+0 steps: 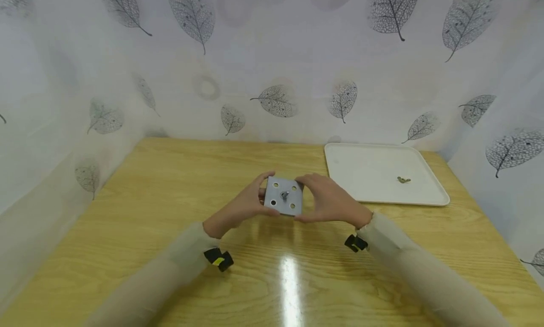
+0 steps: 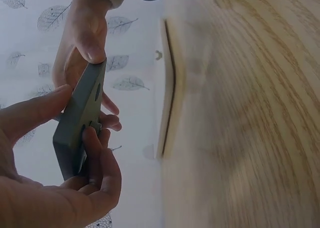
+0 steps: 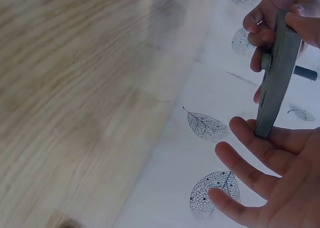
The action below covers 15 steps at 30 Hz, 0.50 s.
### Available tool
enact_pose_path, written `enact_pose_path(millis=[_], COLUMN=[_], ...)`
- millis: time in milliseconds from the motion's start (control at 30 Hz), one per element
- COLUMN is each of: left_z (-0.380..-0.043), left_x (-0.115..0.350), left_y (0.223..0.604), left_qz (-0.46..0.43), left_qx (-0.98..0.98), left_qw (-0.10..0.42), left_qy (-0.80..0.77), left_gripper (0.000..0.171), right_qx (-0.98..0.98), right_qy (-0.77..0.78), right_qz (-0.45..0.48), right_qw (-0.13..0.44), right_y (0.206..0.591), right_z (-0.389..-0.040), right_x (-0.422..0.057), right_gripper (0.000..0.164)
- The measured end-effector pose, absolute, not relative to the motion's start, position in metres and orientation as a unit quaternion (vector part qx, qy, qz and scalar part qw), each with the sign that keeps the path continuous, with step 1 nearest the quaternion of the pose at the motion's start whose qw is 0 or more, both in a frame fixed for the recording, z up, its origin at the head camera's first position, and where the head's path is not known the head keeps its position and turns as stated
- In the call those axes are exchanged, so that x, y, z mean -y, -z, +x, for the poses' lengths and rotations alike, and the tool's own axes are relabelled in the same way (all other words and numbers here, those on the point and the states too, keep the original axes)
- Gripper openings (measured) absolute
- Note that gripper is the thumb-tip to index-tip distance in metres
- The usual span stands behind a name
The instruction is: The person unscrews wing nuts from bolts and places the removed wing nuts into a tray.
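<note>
A grey square plate [image 1: 278,209] is held above the table in both hands, with several round holes near its corners. A bolt [image 1: 285,195] passes through its middle; its shank [image 3: 306,73] sticks out of one face and its head [image 3: 266,62] lies against the other. My left hand [image 1: 243,205] grips the plate's left side, thumb on one face and fingertips [image 2: 92,138] beneath near the bolt head. My right hand [image 1: 333,200] pinches the right side between thumb and index finger, the other fingers [image 3: 245,170] spread apart from it.
On the back right of the wooden table [image 1: 191,176] lies a white tray [image 1: 361,171]. A small brass-coloured wing nut [image 1: 403,180] rests in it. A leaf-patterned cloth [image 1: 272,58] stands behind the table and along both sides.
</note>
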<state>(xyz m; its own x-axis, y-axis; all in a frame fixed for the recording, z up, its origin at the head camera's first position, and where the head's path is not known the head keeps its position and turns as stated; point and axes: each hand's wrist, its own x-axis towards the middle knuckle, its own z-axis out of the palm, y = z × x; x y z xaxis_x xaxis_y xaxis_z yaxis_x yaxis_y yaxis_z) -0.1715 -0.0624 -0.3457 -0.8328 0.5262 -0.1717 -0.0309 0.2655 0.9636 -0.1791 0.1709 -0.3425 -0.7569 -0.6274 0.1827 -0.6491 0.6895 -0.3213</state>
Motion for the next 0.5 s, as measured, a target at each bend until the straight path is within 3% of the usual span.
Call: enact_pose_path(millis=[500], left_z=[-0.214], left_x=[0.071], left_y=[0.37], left_qz=[0.064], left_qx=[-0.737], left_qw=[0.277], left_qy=[-0.614], left_gripper=[0.093], right_qx=[0.929], right_qy=[-0.139], right_qz=[0.341], right_qw=[-0.049], right_y=[0.352], right_z=[-0.226], right_x=[-0.148], right_gripper=[0.08])
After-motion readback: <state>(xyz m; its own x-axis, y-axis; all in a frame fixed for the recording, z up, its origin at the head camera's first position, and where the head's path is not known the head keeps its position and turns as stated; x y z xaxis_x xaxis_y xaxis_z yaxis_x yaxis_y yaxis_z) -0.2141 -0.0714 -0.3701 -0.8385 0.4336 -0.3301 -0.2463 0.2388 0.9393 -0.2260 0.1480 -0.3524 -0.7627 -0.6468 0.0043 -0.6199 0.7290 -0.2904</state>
